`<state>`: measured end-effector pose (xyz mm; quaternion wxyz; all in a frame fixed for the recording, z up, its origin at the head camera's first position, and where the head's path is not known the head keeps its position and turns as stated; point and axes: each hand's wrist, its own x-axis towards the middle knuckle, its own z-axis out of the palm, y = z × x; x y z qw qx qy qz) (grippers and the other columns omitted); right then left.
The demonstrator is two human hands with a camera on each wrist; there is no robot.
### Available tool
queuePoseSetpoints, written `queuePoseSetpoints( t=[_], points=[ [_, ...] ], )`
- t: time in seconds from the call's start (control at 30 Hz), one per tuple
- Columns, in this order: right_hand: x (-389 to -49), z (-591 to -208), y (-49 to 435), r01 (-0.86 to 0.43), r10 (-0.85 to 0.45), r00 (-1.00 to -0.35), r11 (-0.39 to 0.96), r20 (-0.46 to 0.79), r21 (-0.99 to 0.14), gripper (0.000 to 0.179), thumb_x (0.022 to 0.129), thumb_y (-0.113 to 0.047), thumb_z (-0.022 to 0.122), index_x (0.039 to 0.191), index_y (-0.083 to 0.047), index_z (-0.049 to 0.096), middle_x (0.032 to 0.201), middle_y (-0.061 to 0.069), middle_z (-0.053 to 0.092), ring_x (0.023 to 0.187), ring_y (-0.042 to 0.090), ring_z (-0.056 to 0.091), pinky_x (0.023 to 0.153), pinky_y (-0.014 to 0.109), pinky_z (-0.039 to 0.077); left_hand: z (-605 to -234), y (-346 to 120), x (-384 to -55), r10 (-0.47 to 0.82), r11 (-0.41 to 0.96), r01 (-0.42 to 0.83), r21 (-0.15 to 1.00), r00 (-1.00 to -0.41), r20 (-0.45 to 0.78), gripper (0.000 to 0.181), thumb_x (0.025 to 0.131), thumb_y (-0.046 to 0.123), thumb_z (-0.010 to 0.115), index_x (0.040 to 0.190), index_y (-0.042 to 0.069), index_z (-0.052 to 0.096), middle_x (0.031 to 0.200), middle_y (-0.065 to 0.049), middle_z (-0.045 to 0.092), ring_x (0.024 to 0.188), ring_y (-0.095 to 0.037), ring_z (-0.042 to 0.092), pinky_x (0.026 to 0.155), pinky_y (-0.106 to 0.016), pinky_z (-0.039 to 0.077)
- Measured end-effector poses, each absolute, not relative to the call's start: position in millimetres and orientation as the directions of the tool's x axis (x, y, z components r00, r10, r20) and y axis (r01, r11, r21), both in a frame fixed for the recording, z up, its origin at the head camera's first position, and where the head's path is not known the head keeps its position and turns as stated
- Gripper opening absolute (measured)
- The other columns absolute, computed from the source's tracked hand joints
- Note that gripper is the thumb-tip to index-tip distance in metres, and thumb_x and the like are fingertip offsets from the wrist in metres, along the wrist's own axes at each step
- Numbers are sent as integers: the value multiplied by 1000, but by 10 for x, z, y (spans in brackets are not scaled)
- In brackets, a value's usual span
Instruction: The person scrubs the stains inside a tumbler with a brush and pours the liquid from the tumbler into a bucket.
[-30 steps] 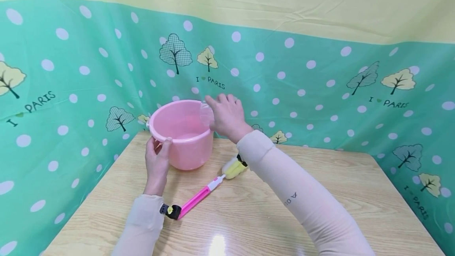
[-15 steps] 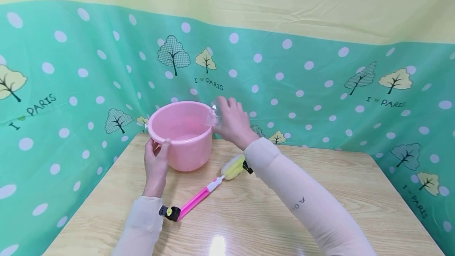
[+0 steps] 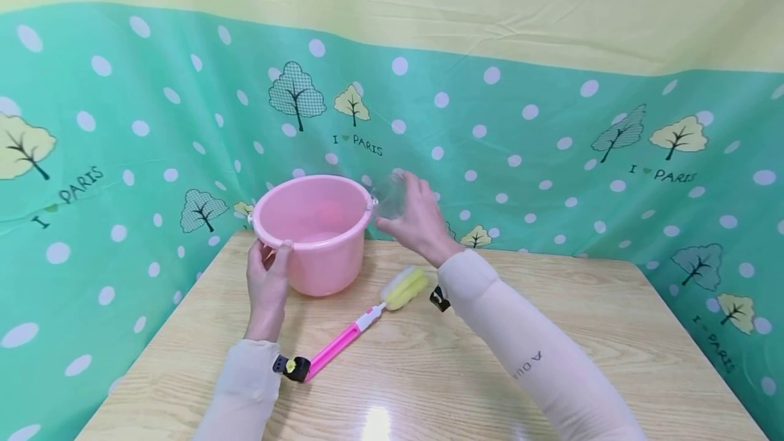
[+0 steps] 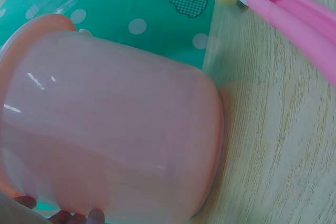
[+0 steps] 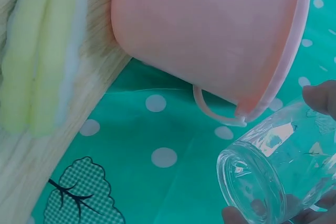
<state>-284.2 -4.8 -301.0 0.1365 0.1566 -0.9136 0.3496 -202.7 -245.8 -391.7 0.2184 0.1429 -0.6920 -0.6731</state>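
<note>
A pink plastic bucket [image 3: 324, 264] stands at the back left of the table. My left hand [image 3: 267, 284] grips its near rim, thumb on top and fingers beneath the lip. My right hand [image 3: 419, 220] holds a clear drinking glass [image 3: 389, 196] just right of the bucket's rim. In the right wrist view the glass [image 5: 273, 166] lies tilted between thumb and fingers, its thick base showing, apart from the bucket [image 5: 210, 30]. In front of the bucket lies a sponge bottle brush [image 3: 403, 288] with a yellow-and-white head and a pink handle [image 3: 337, 351].
The wood-grain table [image 3: 490, 359] carries the bucket and brush. A green and yellow printed curtain [image 3: 502, 128] hangs close behind and at both sides. The bucket's pink carrying handle [image 5: 210, 111] hangs down at its back.
My right hand has drawn the glass away to the right, from over the bucket's rim to outside it. The left hand keeps its hold on the rim, and the brush has stayed put.
</note>
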Motion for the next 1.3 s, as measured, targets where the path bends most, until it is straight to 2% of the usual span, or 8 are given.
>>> queuePoseSetpoints(
  t=[0.4,0.63,0.9,1.3],
  points=[
    [-2808,-3190,173,-358,-148,-925,651,351,-669,101,66,-34,82,147,-12,27,145,12,35,126,26,42,97,52,42,-3916,-2444,-2007,-490,55,74,996,-867,92,76,90,51,59,151,23,23,153,0,27,135,-25,31,109,-45,31],
    [-2791,-3294,275,-355,-143,-930,598,340,-719,102,64,-31,83,147,-14,27,139,12,40,119,29,47,89,49,48,-3912,-2442,-2008,-498,61,75,995,-862,95,76,90,50,59,151,22,22,153,-1,27,134,-24,31,108,-44,32],
    [-2756,-3391,371,-363,-142,-927,561,346,-744,96,63,-33,84,142,-16,32,131,10,43,115,27,48,88,49,48,-3925,-2445,-2027,-501,48,94,994,-859,105,74,91,45,60,151,20,24,152,-5,29,133,-26,33,108,-42,32],
    [-2720,-3485,498,-323,-108,-943,530,315,-784,96,64,-28,84,142,-10,31,128,11,47,110,25,50,90,46,48,-3933,-2451,-2034,-506,54,93,994,-856,107,74,91,45,60,150,19,24,152,-6,29,133,-27,33,108,-43,32]
  ],
)
